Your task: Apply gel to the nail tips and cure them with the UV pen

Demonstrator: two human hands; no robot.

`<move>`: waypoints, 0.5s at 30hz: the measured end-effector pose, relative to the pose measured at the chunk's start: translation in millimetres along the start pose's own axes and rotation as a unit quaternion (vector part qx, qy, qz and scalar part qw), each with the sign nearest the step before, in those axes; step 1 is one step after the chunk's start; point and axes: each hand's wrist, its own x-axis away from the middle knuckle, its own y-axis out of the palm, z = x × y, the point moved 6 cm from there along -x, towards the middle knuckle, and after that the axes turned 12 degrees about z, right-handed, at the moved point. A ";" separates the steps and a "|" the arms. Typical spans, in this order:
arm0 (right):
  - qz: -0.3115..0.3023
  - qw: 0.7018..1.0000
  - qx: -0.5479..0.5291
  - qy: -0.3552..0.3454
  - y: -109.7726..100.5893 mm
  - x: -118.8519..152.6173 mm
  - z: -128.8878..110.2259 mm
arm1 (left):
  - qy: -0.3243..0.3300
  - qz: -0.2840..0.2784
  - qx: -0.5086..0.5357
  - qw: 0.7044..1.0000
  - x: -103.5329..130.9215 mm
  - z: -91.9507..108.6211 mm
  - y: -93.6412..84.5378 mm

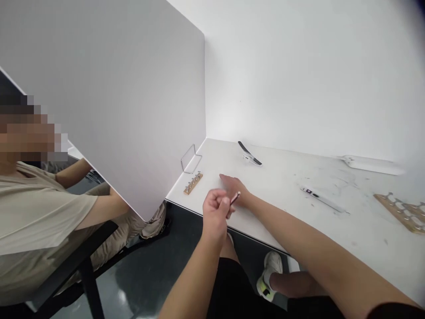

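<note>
Over the table's front edge, my left hand (215,212) is closed on a thin dark stick with a pale tip (235,198). What kind of stick it is, I cannot make out. Just behind it, my right hand (239,189) reaches low over the white table (275,177), one finger stretched to the left. My left hand covers part of it, and nothing shows in its visible fingers. Left of both hands lies a small wooden strip with metal hooks (193,184). A bent wire stand (191,158) rises behind that strip.
A black-and-white hinged tool (249,155) lies at the back. Right of my hands are a slim white pen-like device (322,199), a white flat-bladed object (372,165) and a wooden board with metal hooks (398,212). A grey partition (139,97) separates a seated person (40,212) on the left.
</note>
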 end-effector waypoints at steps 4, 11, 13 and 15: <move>0.000 0.999 -0.036 -0.037 24.7 -47.0 -25.1 | -0.031 0.044 0.029 0.998 33.0 -14.3 -44.7; -0.032 0.991 -0.097 -0.089 41.7 -81.6 -38.4 | -0.037 0.109 0.040 0.993 50.4 -23.5 -85.6; -0.033 0.989 -0.113 -0.094 43.0 -84.6 -39.1 | -0.032 0.107 0.037 0.993 47.9 -20.2 -86.3; -0.030 0.987 -0.126 -0.094 42.7 -84.9 -39.0 | -0.032 0.101 0.032 0.994 45.4 -17.6 -84.7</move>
